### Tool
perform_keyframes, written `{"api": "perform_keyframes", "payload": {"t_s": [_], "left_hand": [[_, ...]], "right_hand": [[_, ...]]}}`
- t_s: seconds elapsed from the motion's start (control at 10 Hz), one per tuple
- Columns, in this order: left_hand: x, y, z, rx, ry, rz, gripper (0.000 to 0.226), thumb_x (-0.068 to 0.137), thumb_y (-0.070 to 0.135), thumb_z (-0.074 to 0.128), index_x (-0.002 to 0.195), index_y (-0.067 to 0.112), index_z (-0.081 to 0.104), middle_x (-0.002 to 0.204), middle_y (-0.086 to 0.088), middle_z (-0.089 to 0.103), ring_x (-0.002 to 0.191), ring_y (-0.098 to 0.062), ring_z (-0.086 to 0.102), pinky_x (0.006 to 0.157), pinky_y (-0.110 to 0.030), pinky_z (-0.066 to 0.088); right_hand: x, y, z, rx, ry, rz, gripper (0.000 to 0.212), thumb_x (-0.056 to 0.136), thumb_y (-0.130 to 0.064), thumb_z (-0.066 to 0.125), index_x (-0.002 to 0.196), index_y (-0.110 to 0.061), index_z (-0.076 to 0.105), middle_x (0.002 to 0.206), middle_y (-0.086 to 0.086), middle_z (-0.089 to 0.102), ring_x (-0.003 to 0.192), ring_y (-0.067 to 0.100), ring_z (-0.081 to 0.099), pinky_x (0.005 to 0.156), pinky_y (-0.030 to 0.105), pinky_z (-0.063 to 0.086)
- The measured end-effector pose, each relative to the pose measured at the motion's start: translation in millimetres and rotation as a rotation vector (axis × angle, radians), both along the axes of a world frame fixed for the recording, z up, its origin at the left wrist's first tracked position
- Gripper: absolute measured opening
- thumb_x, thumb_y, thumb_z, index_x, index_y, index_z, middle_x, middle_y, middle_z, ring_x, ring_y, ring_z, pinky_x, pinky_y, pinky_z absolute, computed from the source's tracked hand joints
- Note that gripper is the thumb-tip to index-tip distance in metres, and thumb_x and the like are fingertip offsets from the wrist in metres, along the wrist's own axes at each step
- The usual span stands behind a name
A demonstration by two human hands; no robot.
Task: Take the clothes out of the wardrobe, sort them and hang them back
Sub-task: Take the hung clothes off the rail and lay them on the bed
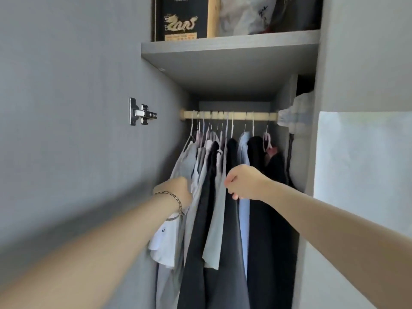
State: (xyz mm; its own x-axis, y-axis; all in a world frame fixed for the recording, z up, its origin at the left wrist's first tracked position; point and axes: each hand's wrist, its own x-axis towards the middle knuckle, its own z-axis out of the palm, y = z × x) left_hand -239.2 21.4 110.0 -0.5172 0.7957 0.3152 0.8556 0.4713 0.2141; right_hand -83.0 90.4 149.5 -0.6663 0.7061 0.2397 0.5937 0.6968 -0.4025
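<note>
Head view: left hand [176,190], fingers buried among pale shirts [189,162], grip indeterminable; right hand [243,182] pinches a dark garment [232,221]. Clothes [214,233] hang on hangers [266,139] from the wooden rail [237,115] inside the wardrobe [169,103], under a shelf [229,63].

Rail [229,115] is showing pale bare wood; hinge [142,114] is gleaming as polished metal; shelf [229,63] is presenting matt grey; clothes [231,219] are showing soft cloth.

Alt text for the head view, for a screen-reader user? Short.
Two bare arms reach into a grey wardrobe: the right hand pinches a dark hanging garment, the left hand is pushed in among pale grey shirts. All hang from a wooden rail under a grey shelf.
</note>
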Motion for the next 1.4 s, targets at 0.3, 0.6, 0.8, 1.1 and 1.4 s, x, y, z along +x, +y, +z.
{"api": "perform_keyframes", "payload": {"t_s": [0.3,0.6,0.8,1.1,1.4], "left_hand": [[-101,60,21,0.039,-0.086,0.047,0.014,0.09,0.013,0.041,0.078,0.011,0.047,0.071,-0.004,0.054,0.075,-0.023,0.054,0.067,-0.027,0.043],[-113,62,17,0.049,-0.093,0.097,0.016,0.09,0.018,0.043,0.084,0.011,0.056,0.076,-0.004,0.057,0.07,-0.021,0.053,0.059,-0.023,0.042],[-107,63,24,0.072,-0.14,0.133,0.027,0.09,0.01,0.039,0.105,0.003,0.061,0.103,-0.018,0.067,0.072,-0.026,0.055,0.064,-0.026,0.044],[-105,65,21,0.055,-0.112,0.143,0.027,0.09,0.01,0.039,0.103,0.004,0.061,0.084,-0.01,0.062,0.062,-0.022,0.052,0.055,-0.023,0.043],[-99,43,14,0.215,-0.222,0.067,0.025,0.087,0.003,0.04,0.098,-0.001,0.062,0.092,-0.021,0.068,0.084,-0.033,0.068,0.075,-0.038,0.056]], "right_hand": [[-164,61,58,0.144,0.203,0.059,0.03,0.091,-0.008,0.049,0.118,-0.001,0.061,0.12,0.011,0.062,0.115,0.025,0.055,0.101,0.033,0.043],[-233,93,45,0.002,0.003,0.07,0.028,0.095,-0.008,0.042,0.119,-0.002,0.053,0.107,0.021,0.057,0.108,0.03,0.055,0.07,0.027,0.044],[-230,134,45,-0.207,0.342,-0.045,0.038,0.094,-0.008,0.044,0.13,0.001,0.048,0.135,0.018,0.049,0.126,0.03,0.047,0.079,0.026,0.046],[-217,134,54,-0.251,0.606,-0.054,0.036,0.097,-0.01,0.038,0.129,0.003,0.048,0.133,0.018,0.051,0.124,0.03,0.047,0.097,0.029,0.038],[-158,56,26,-0.461,0.79,0.076,0.03,0.097,-0.002,0.033,0.07,-0.013,0.039,0.069,0.006,0.042,0.057,0.016,0.051,0.057,0.018,0.051]]}}
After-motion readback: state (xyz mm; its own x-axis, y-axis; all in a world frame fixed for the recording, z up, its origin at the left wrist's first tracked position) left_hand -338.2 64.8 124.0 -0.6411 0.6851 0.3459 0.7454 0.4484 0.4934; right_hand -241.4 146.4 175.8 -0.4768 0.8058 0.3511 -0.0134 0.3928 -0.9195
